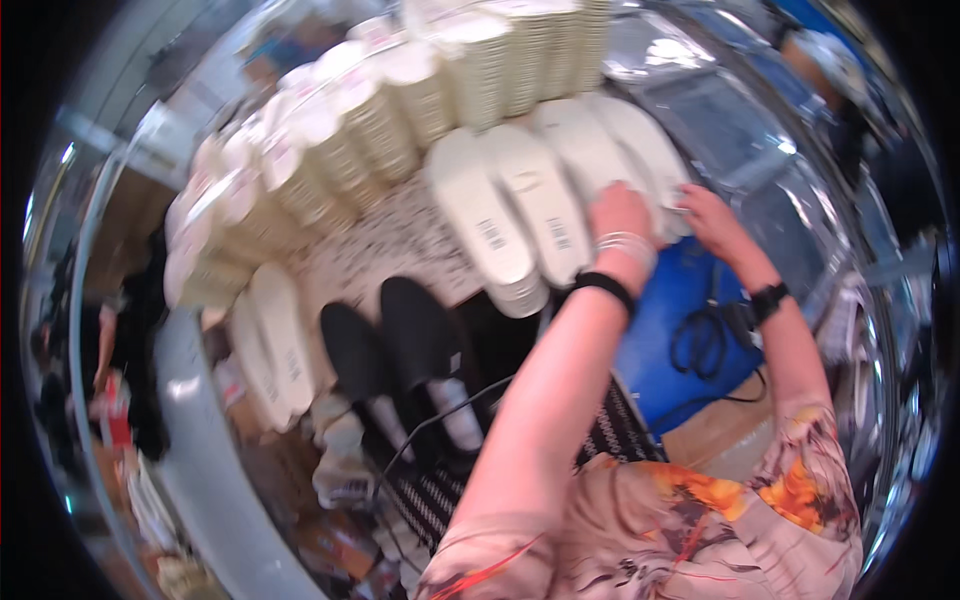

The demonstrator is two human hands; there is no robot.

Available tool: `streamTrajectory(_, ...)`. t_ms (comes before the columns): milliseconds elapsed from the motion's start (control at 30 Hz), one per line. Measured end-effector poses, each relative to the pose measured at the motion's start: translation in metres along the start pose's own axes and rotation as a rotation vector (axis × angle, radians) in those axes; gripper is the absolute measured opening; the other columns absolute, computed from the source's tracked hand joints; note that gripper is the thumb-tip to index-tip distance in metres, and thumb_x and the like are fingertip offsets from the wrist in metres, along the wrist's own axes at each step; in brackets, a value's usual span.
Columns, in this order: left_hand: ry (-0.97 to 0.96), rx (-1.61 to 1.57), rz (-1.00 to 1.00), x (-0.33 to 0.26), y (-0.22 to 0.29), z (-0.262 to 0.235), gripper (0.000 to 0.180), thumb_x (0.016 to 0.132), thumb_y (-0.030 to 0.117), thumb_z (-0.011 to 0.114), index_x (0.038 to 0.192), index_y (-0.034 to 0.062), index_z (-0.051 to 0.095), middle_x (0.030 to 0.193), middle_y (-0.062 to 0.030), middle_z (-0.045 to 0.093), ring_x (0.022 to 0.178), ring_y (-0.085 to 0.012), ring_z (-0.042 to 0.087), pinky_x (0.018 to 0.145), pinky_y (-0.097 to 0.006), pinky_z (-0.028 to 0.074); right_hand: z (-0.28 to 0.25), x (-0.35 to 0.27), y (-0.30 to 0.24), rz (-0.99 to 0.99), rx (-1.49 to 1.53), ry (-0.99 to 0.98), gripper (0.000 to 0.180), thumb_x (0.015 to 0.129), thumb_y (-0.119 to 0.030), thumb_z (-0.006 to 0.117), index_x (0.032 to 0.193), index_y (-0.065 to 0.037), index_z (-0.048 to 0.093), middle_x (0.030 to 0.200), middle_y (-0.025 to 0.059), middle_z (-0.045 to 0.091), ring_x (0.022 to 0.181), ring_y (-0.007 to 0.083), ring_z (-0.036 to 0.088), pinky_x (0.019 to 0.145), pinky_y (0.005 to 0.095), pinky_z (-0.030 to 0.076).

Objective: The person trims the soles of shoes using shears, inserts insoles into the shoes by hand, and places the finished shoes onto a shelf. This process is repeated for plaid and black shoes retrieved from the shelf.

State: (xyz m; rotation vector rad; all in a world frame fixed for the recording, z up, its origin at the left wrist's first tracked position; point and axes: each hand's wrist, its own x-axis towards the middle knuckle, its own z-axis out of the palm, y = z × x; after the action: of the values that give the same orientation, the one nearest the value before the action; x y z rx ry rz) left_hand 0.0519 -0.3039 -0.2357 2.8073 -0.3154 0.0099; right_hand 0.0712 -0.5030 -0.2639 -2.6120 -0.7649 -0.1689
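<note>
Cream insoles [552, 195], laid side by side in low piles with dark print at some heels, spread across the middle. My left hand [622, 212] has its fingers curled down on the heel end of one of the right-hand insoles. Beside it my right hand [710, 218] pinches the edge of the outermost insole [645, 145]. The fingertips of both hands are partly blurred, and their grip is half hidden. Just below my hands lies a blue bag [665, 335] with a coiled black cord [700, 345] on it.
Tall stacks of cream insoles [480, 75] curve along the back and left over a speckled surface [380, 240]. Two loose insoles [270, 345] lie left of a pair of black shoes [355, 350]. Clear plastic-wrapped packages [720, 115] fill the right side.
</note>
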Motion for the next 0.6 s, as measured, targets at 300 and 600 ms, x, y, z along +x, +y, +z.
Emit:
streamTrajectory(300,0.035,0.071,0.117,0.008,0.027,-0.006,0.052,0.069,0.046,0.069,0.091,-0.0001,0.058,0.097,-0.0138,0.054,0.092,-0.0288,0.055,0.077,-0.036,0.048,-0.02,-0.001,0.025,0.129,0.073,-0.025,0.023,0.08,-0.015,0.053,0.099,-0.003,0.061,0.118,0.0154,0.053,0.105,0.0325,0.051,0.09,0.0386,0.04)
streamTrajectory(600,0.128,0.348,0.088,0.009,0.038,0.016,0.039,0.074,0.03,0.065,0.095,-0.0006,0.054,0.094,-0.013,0.053,0.087,-0.0257,0.056,0.072,-0.034,0.05,-0.02,0.004,0.023,0.083,0.058,0.138,0.025,0.081,-0.02,0.052,0.097,-0.005,0.062,0.102,0.014,0.059,0.095,0.0272,0.055,0.08,0.0364,0.044)
